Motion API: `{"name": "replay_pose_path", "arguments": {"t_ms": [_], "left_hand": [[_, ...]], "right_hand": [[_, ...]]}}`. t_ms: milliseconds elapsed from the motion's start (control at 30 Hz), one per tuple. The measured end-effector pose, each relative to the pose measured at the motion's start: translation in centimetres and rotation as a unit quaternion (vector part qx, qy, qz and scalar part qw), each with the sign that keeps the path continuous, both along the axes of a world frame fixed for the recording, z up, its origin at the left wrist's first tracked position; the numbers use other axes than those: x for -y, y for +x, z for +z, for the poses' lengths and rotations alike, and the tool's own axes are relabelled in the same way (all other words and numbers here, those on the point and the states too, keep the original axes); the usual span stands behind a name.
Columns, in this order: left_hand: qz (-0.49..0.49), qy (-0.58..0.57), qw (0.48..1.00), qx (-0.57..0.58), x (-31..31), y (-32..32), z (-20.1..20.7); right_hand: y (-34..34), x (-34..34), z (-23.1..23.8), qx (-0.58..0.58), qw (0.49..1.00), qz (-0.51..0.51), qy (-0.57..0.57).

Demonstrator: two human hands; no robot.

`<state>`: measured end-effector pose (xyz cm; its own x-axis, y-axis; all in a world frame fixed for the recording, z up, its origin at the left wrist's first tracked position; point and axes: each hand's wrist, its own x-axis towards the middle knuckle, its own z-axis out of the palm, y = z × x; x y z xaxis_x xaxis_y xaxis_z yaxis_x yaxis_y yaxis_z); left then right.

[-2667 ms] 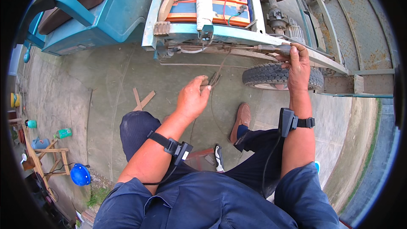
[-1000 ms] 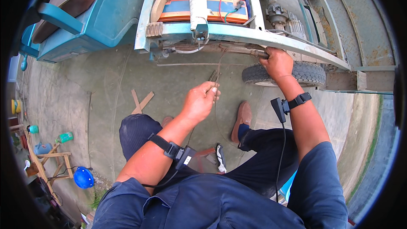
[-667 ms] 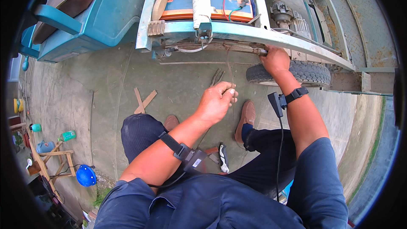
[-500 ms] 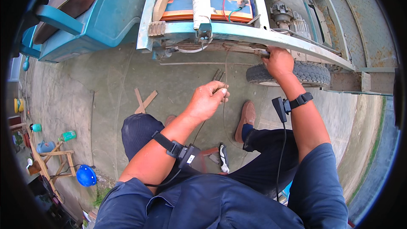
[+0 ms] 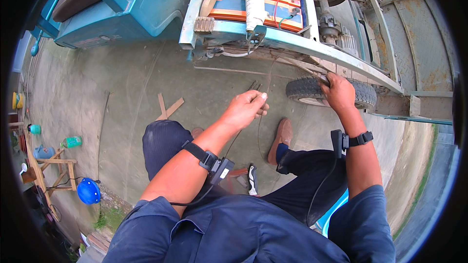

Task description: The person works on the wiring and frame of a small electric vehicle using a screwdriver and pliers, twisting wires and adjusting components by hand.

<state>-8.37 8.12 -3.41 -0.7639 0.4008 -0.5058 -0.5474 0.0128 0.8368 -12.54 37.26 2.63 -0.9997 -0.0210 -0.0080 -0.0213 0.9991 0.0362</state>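
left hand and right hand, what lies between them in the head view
In the head view, going from the left hand to the right hand: concrete floor, then the left part of the dark tyre.

My left arm [image 5: 187,165] is slanting forward and inward from the lower edge. My left hand [image 5: 246,109] is holding a pinch near midline, back facing up, thumb pressing toward the curled index. My right arm [image 5: 364,165] is reaching forward, leaning slightly inward. My right hand [image 5: 341,92] is gripping farther out, fingers curling inward, well apart from the left. My left knee [image 5: 165,141] is bending outward.
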Motion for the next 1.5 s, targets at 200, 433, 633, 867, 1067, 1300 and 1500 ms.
{"name": "replay_pose_path", "arguments": {"t_ms": [200, 433, 633, 867, 1067, 1300, 1500], "left_hand": [[0.15, 0.03, 0.988, 0.009, 0.7, -2.6, -0.8], [0.302, 0.242, 0.912, 0.136, 0.9, -8.3, -1.4], [0.335, 0.338, 0.876, 0.079, -0.3, -8.3, -2.0], [0.377, 0.29, 0.879, 0.008, -1.0, -9.2, -3.7], [0.379, 0.267, 0.886, 0.002, -1.0, -9.4, -3.5], [0.418, 0.183, 0.888, 0.053, 1.9, -7.9, -2.8], [0.491, 0.139, 0.857, 0.073, 3.8, -6.8, -2.5]], "right_hand": [[3.2, -0.8, 1.3, 0.008, 0.994, -0.03, -0.105], [5.2, 3.9, 1.8, 0.021, 0.893, -0.148, -0.424], [5.1, 3.6, -0.7, 0.055, 0.88, -0.156, -0.445], [4.9, 4.2, -1.0, 0.091, 0.883, -0.131, -0.442], [4.6, 5.0, -0.3, 0.09, 0.883, -0.114, -0.447], [4.6, 4.6, 0.0, 0.078, 0.879, -0.123, -0.453], [4.1, 4.9, -0.4, 0.069, 0.877, -0.112, -0.462]]}}
